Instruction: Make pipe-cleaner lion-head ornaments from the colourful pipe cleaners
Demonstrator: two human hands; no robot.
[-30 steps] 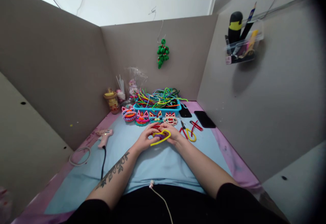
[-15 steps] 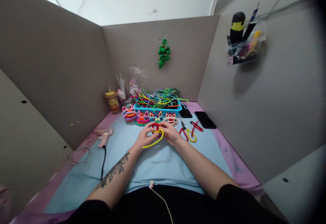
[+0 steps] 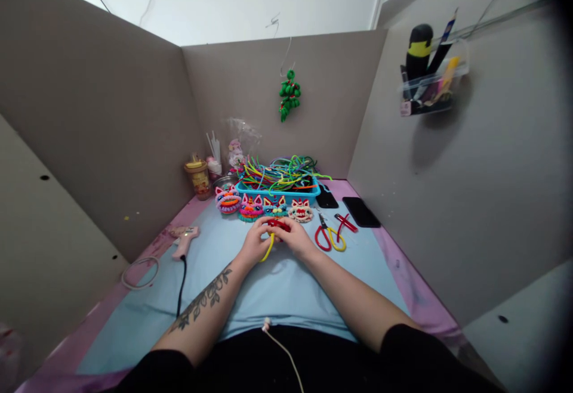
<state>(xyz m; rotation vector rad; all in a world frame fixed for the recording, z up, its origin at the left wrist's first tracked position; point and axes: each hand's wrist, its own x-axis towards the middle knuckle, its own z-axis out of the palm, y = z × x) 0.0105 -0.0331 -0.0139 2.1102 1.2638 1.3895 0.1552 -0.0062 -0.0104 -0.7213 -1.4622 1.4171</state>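
Observation:
Over the light blue mat [image 3: 286, 291], my left hand [image 3: 253, 244] and my right hand [image 3: 292, 238] meet, both closed in a pinch on a small red pipe-cleaner piece [image 3: 278, 224]. A yellow pipe cleaner [image 3: 268, 248] hangs from that piece, curving down between my hands. Just beyond my fingers stand several finished pipe-cleaner animal faces [image 3: 250, 207] in a row.
A blue tray [image 3: 280, 192] heaped with coloured pipe cleaners sits at the back. Red and yellow-handled scissors [image 3: 329, 237] and two dark phones [image 3: 360, 211] lie to the right. A pink glue gun [image 3: 182, 240] with a black cord lies to the left, beside an orange cup [image 3: 197, 178]. Grey partition walls surround the desk.
The yellow pipe cleaner's wide loop has been drawn in; now only a short curved tail shows below my hands. My hands have moved closer together and a little farther away from me.

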